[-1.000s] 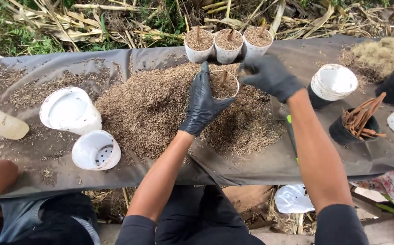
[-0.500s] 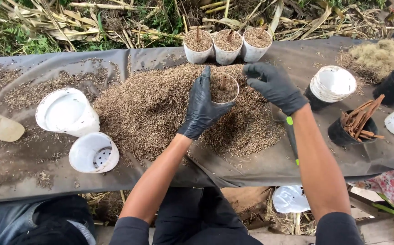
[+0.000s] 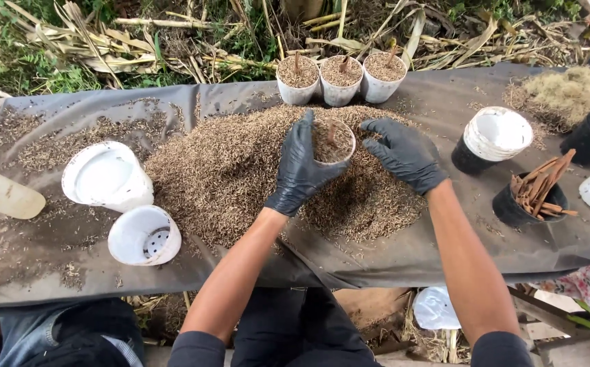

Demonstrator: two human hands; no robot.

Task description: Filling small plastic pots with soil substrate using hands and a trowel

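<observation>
The left hand (image 3: 300, 170) in its black glove is wrapped around a small white pot (image 3: 333, 141) filled with husk, a stick upright in it. The right hand (image 3: 404, 153), fingers spread and holding nothing, has lifted off the pot and now hovers just beside its rim. The pot has barely shifted, sitting on the husk heap (image 3: 227, 170) mid-table, nearer the far edge of the grey sheet (image 3: 404, 258), below three filled pots (image 3: 339, 78).
</observation>
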